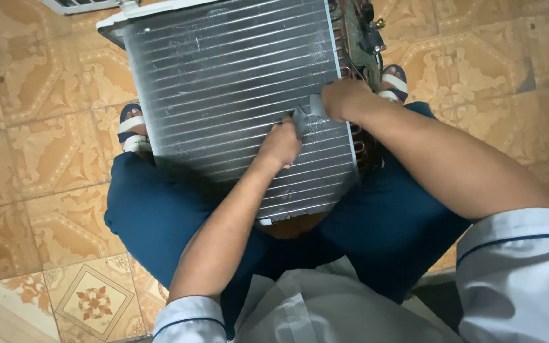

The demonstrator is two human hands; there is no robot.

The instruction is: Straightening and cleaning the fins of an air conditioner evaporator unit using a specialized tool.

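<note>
Fingers (300, 121) of both hands clamp a small grey comb-like tool (309, 109) on the silver finned metal coil (236, 95).
Left hand (279, 145) sits just below it, right hand (344, 98) beside, near the coil's right edge; fins run crosswise.

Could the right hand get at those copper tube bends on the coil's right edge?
Probably yes: the right hand rests on the finned coil right beside the copper tube bends, with nothing between them.

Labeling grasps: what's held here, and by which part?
Both hands, left hand and right hand, grip a small grey tool at its ends, against the finned coil.
</note>
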